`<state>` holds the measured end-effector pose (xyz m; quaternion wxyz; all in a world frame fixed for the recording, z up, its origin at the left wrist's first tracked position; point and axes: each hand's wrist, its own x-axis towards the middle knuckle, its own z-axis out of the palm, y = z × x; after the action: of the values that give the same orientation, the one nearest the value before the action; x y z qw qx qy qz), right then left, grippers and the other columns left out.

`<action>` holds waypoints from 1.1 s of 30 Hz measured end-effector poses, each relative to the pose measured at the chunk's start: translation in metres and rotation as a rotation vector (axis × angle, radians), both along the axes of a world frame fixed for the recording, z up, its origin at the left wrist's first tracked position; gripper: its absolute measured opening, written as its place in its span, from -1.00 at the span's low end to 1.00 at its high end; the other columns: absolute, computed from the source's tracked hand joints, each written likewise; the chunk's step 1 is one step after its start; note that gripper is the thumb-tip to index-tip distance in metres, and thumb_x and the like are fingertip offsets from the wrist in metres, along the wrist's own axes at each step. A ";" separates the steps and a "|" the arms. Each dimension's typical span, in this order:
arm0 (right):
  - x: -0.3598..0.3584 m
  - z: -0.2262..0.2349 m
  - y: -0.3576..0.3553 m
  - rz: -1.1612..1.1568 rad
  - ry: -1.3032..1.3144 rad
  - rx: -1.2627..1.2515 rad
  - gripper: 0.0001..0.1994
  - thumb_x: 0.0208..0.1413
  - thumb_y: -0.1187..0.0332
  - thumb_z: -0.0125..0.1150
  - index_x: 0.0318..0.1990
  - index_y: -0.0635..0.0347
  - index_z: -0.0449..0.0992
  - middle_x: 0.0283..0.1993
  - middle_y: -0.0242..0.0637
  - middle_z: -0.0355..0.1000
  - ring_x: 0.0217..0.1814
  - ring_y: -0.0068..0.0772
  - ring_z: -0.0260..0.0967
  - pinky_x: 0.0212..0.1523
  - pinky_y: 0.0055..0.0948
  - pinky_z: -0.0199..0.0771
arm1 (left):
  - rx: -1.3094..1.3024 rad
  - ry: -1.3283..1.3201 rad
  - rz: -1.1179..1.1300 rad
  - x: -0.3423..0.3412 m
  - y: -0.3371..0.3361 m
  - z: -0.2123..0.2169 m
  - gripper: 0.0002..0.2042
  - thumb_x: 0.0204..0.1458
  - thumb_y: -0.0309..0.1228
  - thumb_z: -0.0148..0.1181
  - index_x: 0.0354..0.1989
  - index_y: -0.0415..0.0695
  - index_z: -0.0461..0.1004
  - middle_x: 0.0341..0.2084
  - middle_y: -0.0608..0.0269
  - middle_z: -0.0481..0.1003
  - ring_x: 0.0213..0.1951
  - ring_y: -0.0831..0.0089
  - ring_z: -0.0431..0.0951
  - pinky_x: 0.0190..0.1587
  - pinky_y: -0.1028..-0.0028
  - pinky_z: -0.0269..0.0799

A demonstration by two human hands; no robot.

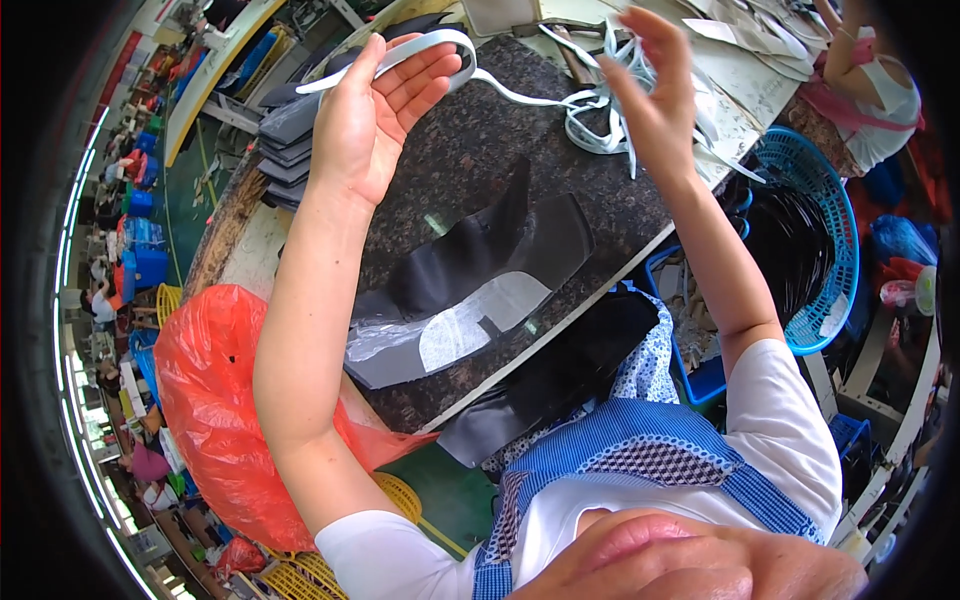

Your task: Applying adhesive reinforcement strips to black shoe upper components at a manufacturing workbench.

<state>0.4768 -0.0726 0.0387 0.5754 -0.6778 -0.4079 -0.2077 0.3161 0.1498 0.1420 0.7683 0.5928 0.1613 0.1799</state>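
The pale strip (438, 37) looks flat, smooth and matt. The bench (500, 130) has a polished, speckled, stone-like surface. The dark panel (440, 270) appears smooth and leather-like, with a soft sheen. The red bag (215, 390) is thin, wrinkled, glossy plastic film. The blue basket (848, 225) is perforated plastic. The apron (640, 420) is matt patterned cloth.

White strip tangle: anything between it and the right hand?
Nothing visible: the open right hand overlaps the white strip tangle in view, with no other object between them; whether they touch is unclear.
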 end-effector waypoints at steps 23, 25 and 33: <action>-0.076 0.080 0.053 1.331 0.754 -0.661 -0.56 0.34 0.15 -0.16 -0.26 0.33 0.57 -0.53 -0.28 0.49 -0.52 -0.53 0.43 -0.43 -0.53 0.43 | 0.619 -0.217 0.043 -0.087 -0.028 -0.025 -0.76 0.18 -0.41 0.35 -0.01 -0.17 0.61 -0.10 0.30 0.63 -0.07 0.57 0.58 0.02 0.49 0.47; -0.081 0.067 0.052 1.082 0.506 -0.463 -0.66 0.33 0.19 0.05 -0.09 0.33 0.58 -0.28 -0.27 0.58 -0.24 -0.47 0.54 -0.14 -0.44 0.53 | 0.487 -0.198 0.097 -0.085 -0.033 -0.024 -0.88 0.20 -0.43 0.34 -0.17 -0.19 0.64 -0.32 0.36 0.66 -0.31 0.69 0.58 -0.18 0.60 0.49; -0.098 0.071 0.060 0.746 0.422 -0.201 -0.73 0.29 0.25 0.35 -0.07 0.30 0.56 -0.25 -0.37 0.58 -0.21 -0.58 0.52 -0.12 -0.52 0.52 | 0.884 -0.190 0.214 -0.092 -0.032 -0.032 -0.90 0.19 -0.46 0.33 -0.17 -0.18 0.62 -0.24 0.31 0.66 -0.33 0.67 0.57 -0.24 0.58 0.47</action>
<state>0.3786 -0.0126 0.1096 0.6128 -0.5645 -0.5163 0.1982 0.2238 0.1174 0.1103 0.4304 0.8242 0.0584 0.3633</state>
